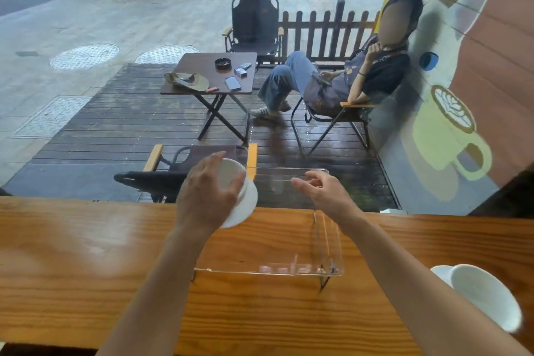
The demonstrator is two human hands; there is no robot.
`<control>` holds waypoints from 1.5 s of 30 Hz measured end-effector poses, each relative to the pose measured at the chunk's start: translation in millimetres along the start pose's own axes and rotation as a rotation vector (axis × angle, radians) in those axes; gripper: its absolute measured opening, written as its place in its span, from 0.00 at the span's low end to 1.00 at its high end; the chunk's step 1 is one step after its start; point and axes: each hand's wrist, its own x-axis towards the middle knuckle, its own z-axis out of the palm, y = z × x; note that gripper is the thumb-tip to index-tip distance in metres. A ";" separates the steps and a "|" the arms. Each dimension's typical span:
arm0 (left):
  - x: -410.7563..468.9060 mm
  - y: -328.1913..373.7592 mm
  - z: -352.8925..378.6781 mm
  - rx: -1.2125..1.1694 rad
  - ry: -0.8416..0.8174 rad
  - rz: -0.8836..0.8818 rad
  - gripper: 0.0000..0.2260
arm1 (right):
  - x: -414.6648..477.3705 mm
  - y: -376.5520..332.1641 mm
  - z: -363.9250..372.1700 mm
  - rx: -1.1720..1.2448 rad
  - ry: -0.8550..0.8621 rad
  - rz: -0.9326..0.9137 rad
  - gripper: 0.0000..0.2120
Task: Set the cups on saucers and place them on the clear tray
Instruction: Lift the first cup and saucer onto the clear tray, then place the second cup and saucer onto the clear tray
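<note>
Gripping a white cup [231, 170] from above, the left hand [206, 196] sits just left of the frame's middle, fingers curled around the rim and wall. The cup rests on a white saucer [245, 208], and the pair is tilted toward the right, over the far left corner of the clear tray [332, 266]; whether the saucer touches the tray cannot be told. The right hand [323, 193], at centre right, is loosely open with fingers half curled, holding nothing, hovering above the far part of the tray. The tray is a transparent stand on short legs, standing on the wooden counter [86, 254] that runs across the lower half of the frame; its top surface is bare apart from the corner under the left hand. At the lower right edge a second white cup [488, 298] stands on the counter beside the right forearm, with the rim of another white saucer [440, 273] showing just behind it, well apart from the tray. Beyond the counter, through a window, a dark wooden deck holds a small folding table [211, 72] with a hat, a phone and an ashtray on it, folding chairs around it, and a seated person [346, 78] in the upper right
</note>
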 end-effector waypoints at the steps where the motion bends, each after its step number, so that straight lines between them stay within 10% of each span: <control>1: -2.4 13.2 6.5 -0.027 -0.030 0.033 0.24 | -5.3 5.5 -12.1 0.002 0.025 -0.005 0.33; 18: -74.0 181.1 202.6 -0.129 -0.671 0.245 0.26 | -114.6 147.2 -194.7 0.117 0.494 0.336 0.28; 45: -163.5 185.6 287.8 -0.706 -1.080 -0.860 0.22 | -158.0 255.2 -216.5 0.492 0.217 0.678 0.28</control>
